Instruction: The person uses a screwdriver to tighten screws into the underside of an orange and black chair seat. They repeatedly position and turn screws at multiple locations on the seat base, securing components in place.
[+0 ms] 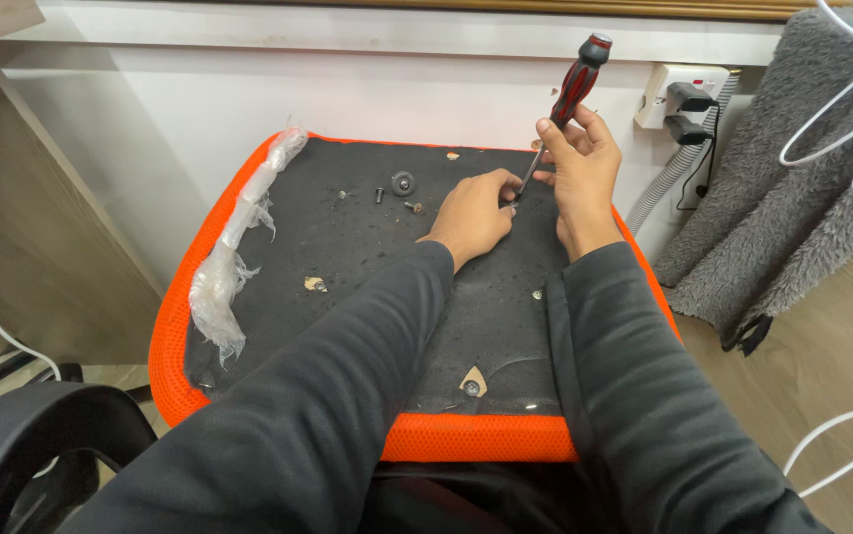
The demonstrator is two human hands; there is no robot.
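An upturned chair seat with a black underside and an orange mesh rim lies in front of me. My right hand grips a red and black screwdriver, held nearly upright with its tip down on the seat's far right part. My left hand rests on the black surface with its fingers pinched at the screwdriver's tip. What is under the tip is hidden by the fingers. A round black washer and two small screws lie loose to the left of my left hand.
A strip of crumpled clear plastic wrap runs along the seat's left rim. A wall socket with two black plugs and a grey hose are at the right, beside grey fabric and white cables. A black chair arm is at bottom left.
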